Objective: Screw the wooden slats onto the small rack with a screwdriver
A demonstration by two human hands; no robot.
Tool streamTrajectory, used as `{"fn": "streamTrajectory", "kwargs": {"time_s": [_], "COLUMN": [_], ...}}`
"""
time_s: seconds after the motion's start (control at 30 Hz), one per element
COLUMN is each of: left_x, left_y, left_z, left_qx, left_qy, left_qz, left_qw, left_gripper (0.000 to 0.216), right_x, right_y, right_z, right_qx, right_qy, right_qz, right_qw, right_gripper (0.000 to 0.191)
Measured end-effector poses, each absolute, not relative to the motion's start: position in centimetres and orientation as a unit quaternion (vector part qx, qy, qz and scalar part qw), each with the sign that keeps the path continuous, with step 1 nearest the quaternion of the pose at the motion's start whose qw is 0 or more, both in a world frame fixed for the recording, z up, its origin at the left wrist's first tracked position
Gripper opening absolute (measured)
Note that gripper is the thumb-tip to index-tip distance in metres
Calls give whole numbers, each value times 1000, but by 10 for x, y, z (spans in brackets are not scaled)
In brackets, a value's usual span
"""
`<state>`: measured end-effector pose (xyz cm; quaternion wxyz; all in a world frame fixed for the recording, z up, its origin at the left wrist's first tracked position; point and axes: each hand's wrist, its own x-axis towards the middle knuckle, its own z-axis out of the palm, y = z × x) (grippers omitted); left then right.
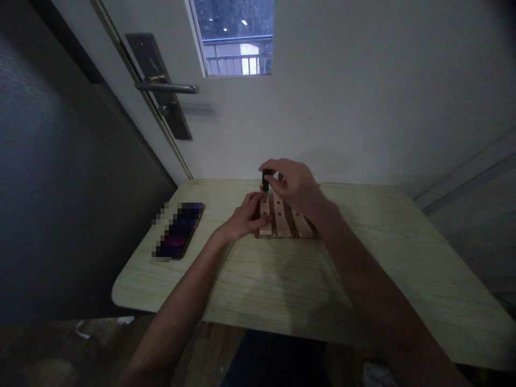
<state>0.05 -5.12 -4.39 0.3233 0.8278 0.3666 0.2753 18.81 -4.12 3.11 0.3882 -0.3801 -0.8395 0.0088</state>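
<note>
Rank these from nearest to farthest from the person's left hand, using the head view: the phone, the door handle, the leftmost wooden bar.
1. Leftmost wooden bar: touched by the left hand, at its fingers.
2. Phone: lying on the table, to the hand's left.
3. Door handle: up and to the left, on the door beyond the table.

Phone (182,232) on the table (250,293), left of the blocks (282,226) (door (355,97) behind them all).

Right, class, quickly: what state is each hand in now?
Left hand: partly open, touching the leftmost wooden piece.
Right hand: closed, holding a black-handled tool.
</note>
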Motion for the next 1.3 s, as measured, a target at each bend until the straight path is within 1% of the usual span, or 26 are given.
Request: {"fn": "streamTrajectory", "kwargs": {"time_s": [0.1, 0.2, 0.33, 0.5, 0.7, 0.77, 0.87, 1.03, 1.13, 1.23, 1.3], "left_x": [0, 1, 1, 1, 0, 0, 0, -1, 0, 1, 1], "left_y": [-51, -52, -53, -53, -52, -51, -50, -50, -50, -52, -53], "left_z": [-44, -43, -42, -41, -43, -44, -45, -46, -45, -42, -40], "left_qx": [825, 824, 826, 821, 823, 825, 828, 831, 828, 825, 823], "left_qy": [379, 386, 386, 386, 381, 377, 374, 370, 375, 380, 382], "left_qz": [268, 264, 264, 269, 272, 275, 275, 274, 273, 267, 266], "left_qw": [321, 319, 315, 322, 322, 320, 315, 311, 314, 322, 326], "left_gripper": [63, 62, 61, 61, 61, 62, 61, 59, 60, 60, 59], "right_x": [188, 189, 189, 189, 190, 190, 189, 189, 189, 188, 187], "right_y": [-41, -40, -39, -38, -36, -37, -38, -38, -40, -43, -45], "right_z": [34, 35, 35, 33, 31, 32, 34, 31, 31, 35, 37], "right_qx": [-397, -407, -410, -406, -371, -376, -397, -428, -430, -427, -426], "right_qy": [-829, -819, -816, -808, -812, -814, -809, -800, -798, -800, -806], "right_qz": [12, 9, 10, 31, 71, 92, 85, 34, 49, 73, 80], "right_qw": [395, 405, 408, 426, 444, 433, 424, 420, 420, 414, 404], "right_gripper": [12, 3, 8, 4, 20, 17, 6, 15, 11, 13, 10]}}
